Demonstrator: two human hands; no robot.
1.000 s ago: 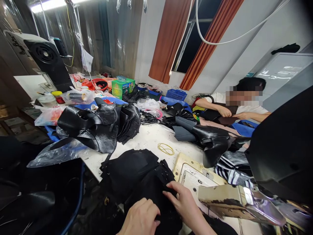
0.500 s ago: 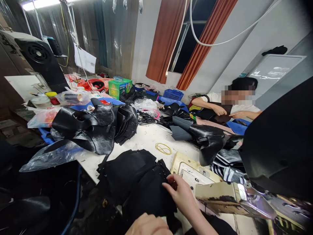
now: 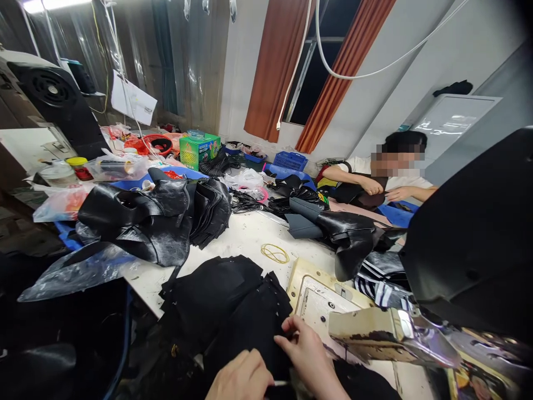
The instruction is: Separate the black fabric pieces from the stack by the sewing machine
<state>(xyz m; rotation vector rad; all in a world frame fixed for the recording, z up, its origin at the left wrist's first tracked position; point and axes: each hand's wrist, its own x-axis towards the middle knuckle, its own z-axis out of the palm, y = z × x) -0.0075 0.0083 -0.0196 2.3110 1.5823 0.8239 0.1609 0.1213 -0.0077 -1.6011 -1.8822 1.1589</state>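
My left hand [image 3: 241, 378] is at the bottom of the head view, its fingers curled down over a stack of black cut pieces [image 3: 245, 328]. A thin white strip [image 3: 281, 383] shows beside its fingertips; whatever lies under the fingers is hidden. Just to the right, my right hand [image 3: 310, 355] rests by the right edge of the stack, thumb and forefinger apart with nothing visible between them. Close by that hand stands a worn cream sewing machine [image 3: 375, 333] with a metal plate [image 3: 320, 300].
Black leather pieces [image 3: 154, 222] lie piled at the left, with more [image 3: 350, 233] at the right. A loop of yellow cord [image 3: 275, 253] rests on the white table [image 3: 237, 239]. A large black panel [image 3: 470, 233] juts in at right. Across the table sits a co-worker [image 3: 375, 180].
My left hand has risen further into view, close to my right hand. My right hand has dropped slightly down the edge of the black stack. The whole view has shifted a little.
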